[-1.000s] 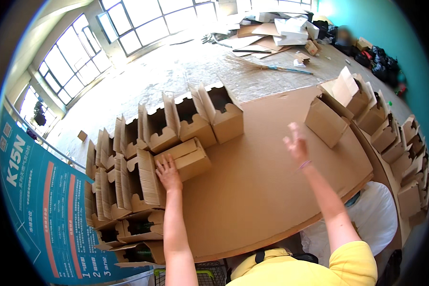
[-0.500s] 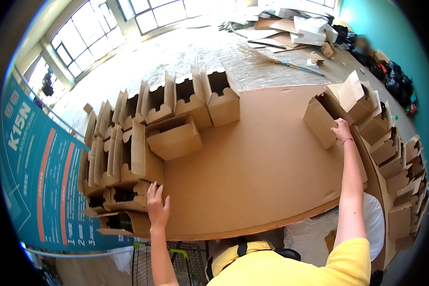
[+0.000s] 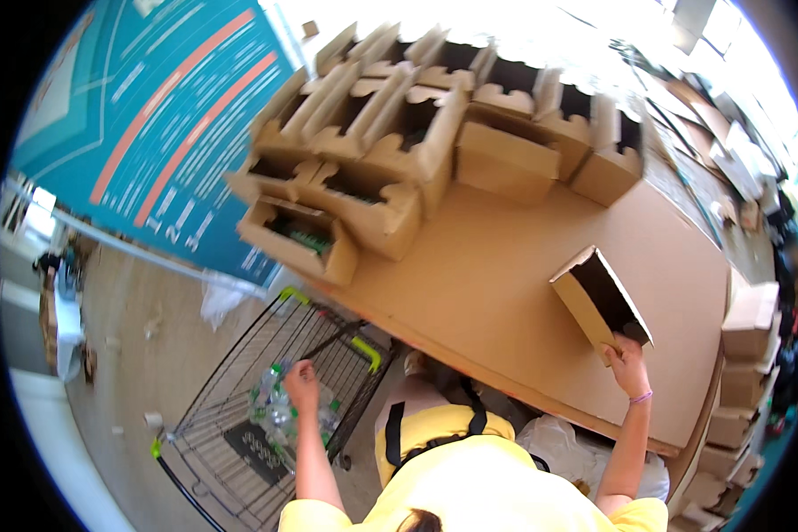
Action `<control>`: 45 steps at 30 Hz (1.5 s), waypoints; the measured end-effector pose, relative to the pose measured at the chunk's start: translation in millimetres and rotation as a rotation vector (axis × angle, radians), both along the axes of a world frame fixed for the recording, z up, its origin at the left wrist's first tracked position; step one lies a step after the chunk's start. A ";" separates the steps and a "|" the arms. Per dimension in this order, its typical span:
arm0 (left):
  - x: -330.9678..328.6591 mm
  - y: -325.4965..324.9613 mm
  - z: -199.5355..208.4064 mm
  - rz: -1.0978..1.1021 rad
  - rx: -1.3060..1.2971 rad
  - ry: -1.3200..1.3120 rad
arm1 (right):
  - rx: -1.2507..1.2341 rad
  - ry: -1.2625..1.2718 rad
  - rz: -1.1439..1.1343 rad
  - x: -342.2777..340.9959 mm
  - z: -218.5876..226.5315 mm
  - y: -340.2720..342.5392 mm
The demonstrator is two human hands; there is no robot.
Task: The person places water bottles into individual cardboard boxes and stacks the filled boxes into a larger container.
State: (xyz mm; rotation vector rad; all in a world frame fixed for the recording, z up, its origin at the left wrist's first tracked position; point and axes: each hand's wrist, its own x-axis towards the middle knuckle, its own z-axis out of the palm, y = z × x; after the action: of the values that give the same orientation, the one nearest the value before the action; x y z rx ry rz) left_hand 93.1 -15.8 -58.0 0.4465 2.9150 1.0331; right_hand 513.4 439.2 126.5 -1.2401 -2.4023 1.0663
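Head view: at three o'clock, over the flat brown cardboard tabletop, your right hand pinches the near end of an open tan cardboard box. It looks light and stiff-walled, but its thin rim may crease, so hold an end wall. At seven o'clock, your left hand curls by clear, green-capped plastic bottles in a black wire cart; whether it grips one, I cannot tell.
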 end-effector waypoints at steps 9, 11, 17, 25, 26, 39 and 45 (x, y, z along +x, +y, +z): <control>44.2 -116.2 -156.3 0.023 -0.265 -0.377 | 0.168 -0.024 0.445 -131.7 40.5 -62.3; 48.1 -127.1 -165.4 0.042 -0.335 -0.419 | 0.125 -0.047 0.443 -147.0 41.9 -69.8; 40.3 -150.5 -149.6 0.361 -0.427 -0.430 | 0.490 -0.013 0.443 -140.9 19.3 -60.7; -10.9 -190.7 -120.1 -0.098 -1.008 -0.561 | -0.022 -0.374 0.359 -152.5 38.9 -47.9; -16.9 -198.3 -131.1 -0.162 -1.075 -0.598 | 0.099 -0.397 0.361 -144.8 34.2 -47.6; -26.6 -239.0 -177.1 -0.631 -1.062 -0.105 | 0.196 -0.754 0.518 -186.3 68.8 -68.9; -48.9 -220.6 -111.4 -0.513 -0.584 -0.158 | 0.331 -0.863 0.621 -172.0 50.2 -76.2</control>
State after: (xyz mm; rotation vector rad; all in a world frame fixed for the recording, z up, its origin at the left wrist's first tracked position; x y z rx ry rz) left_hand 44.2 -236.3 -169.4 0.9407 2.5629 0.1348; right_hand 341.4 363.0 176.7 -0.9573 -3.5737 0.1595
